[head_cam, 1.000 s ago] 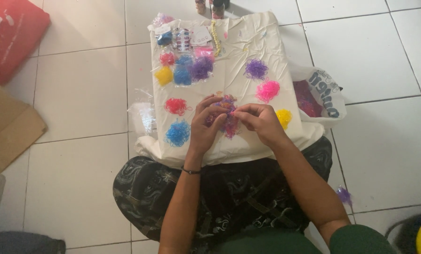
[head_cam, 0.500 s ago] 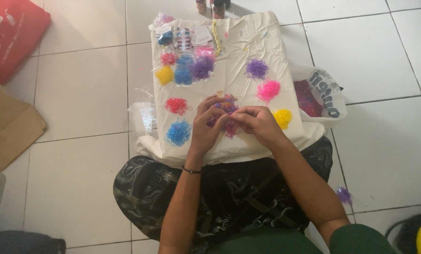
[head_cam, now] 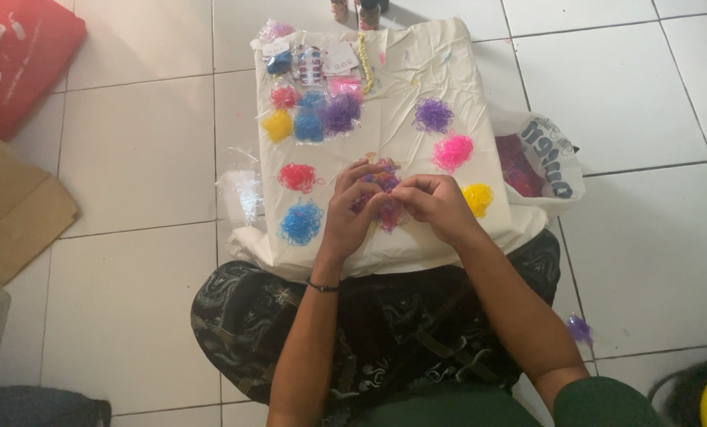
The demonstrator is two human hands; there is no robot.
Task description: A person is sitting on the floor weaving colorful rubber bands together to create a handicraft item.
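My left hand (head_cam: 347, 212) and my right hand (head_cam: 435, 204) meet over a mixed pile of small rubber bands (head_cam: 386, 215) on a cream cloth (head_cam: 401, 87) spread on the floor. Both hands pinch at bands in that pile, fingertips touching each other. Sorted heaps lie around them: red (head_cam: 298, 177) and blue (head_cam: 300, 222) on the left, purple (head_cam: 432, 115), pink (head_cam: 453, 151) and yellow (head_cam: 476, 198) on the right. What exactly sits between my fingers is too small to see.
Small clear bags of coloured bands (head_cam: 312, 115) lie at the cloth's far left. A white plastic bag (head_cam: 549, 150) with dark red contents sits to the right. A red bag (head_cam: 13, 55) and cardboard (head_cam: 13, 213) lie at the left on the white tiles.
My hands have stayed over the mixed pile, with only small finger movements. The view has shifted slightly.
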